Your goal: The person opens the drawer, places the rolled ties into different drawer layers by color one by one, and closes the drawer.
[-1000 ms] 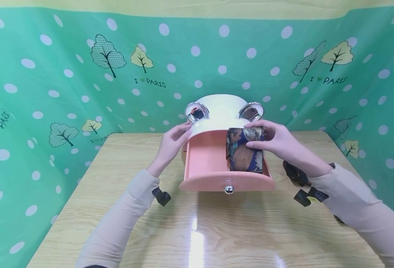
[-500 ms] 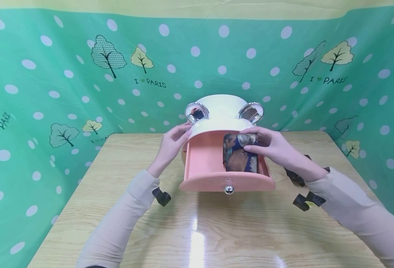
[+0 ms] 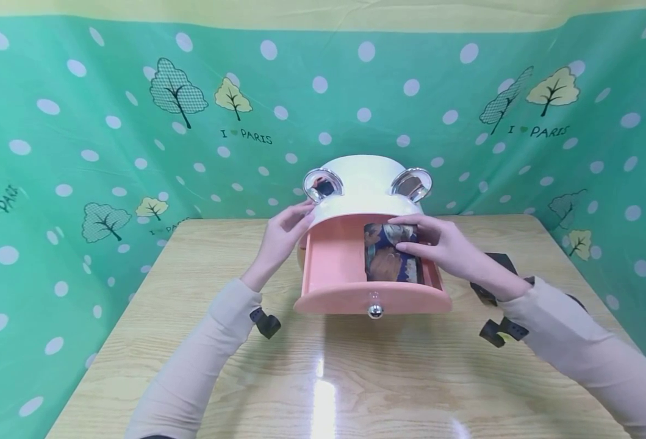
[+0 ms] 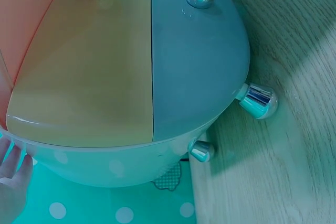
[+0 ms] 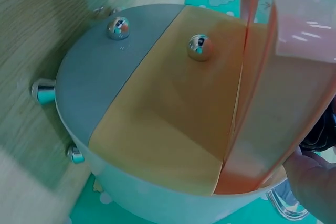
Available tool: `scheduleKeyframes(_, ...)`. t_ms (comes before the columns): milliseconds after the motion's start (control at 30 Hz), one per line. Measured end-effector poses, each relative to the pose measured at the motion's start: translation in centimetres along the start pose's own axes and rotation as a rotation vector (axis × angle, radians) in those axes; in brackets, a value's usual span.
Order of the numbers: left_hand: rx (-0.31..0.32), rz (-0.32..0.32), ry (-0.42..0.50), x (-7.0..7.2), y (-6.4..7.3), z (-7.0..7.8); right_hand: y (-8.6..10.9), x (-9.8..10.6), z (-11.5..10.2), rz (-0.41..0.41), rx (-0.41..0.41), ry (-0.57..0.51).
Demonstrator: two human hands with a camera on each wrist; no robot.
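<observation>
A white frog-shaped drawer cabinet (image 3: pixel 363 177) stands on the table with its top pink drawer (image 3: pixel 333 256) pulled out. Inside the drawer's right half stands a dark folded cloth (image 3: pixel 384 259), printed in blue and brown. My right hand (image 3: pixel 438 244) pinches its upper right part between thumb and fingers. The drawer wall hides most of the cloth in the right wrist view. My left hand (image 3: pixel 284 238) rests against the cabinet's upper left side, fingers extended. Below the pink drawer, a yellow drawer (image 4: pixel 100 72) and a blue-grey drawer (image 4: pixel 199 61) are closed.
A black object (image 3: pixel 501 262) lies on the wooden table (image 3: pixel 218 366), partly hidden behind my right forearm. Chrome feet (image 4: pixel 258 102) carry the cabinet. A green dotted cloth (image 3: pixel 323 110) hangs close behind it.
My right hand has moved left and slightly down, bringing the folded cloth lower in the drawer and nearer its middle. My left hand and the cabinet have stayed in place.
</observation>
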State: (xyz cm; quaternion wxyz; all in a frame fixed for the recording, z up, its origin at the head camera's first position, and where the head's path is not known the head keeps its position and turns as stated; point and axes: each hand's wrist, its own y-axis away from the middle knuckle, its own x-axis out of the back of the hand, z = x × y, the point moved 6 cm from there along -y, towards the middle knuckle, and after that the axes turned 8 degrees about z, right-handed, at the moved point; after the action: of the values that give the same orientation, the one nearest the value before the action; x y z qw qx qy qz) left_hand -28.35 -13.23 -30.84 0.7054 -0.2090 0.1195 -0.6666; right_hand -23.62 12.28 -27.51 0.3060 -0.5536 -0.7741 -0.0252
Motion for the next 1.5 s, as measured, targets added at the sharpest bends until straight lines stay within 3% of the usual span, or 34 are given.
scheduleKeyframes(300,-0.004,0.000,-0.008,-0.1,0.0,-0.1,0.3,0.0,-0.7,0.023,0.096,0.300)
scheduleKeyframes(500,-0.002,-0.001,-0.001,-0.1,-0.1,-0.3,0.5,-0.1,-1.1,-0.037,0.081,0.386)
scheduleKeyframes(667,-0.006,0.001,-0.007,-0.1,-0.1,-0.1,0.5,0.1,-1.2,-0.054,0.042,0.386)
scheduleKeyframes(1000,0.011,-0.002,0.020,-0.1,0.0,0.3,0.1,0.4,-1.0,0.072,0.091,0.353)
scheduleKeyframes(1233,0.017,-0.002,0.009,-0.3,0.7,2.6,0.1,0.0,-0.5,0.047,0.009,0.302)
scheduleKeyframes(1367,0.029,-0.001,0.007,-0.3,0.6,2.6,-0.1,-0.3,-0.4,0.042,-0.006,0.297)
scheduleKeyframes(1500,0.021,-0.003,0.019,-0.2,0.3,1.2,-0.2,-0.4,-0.5,0.026,-0.009,0.301)
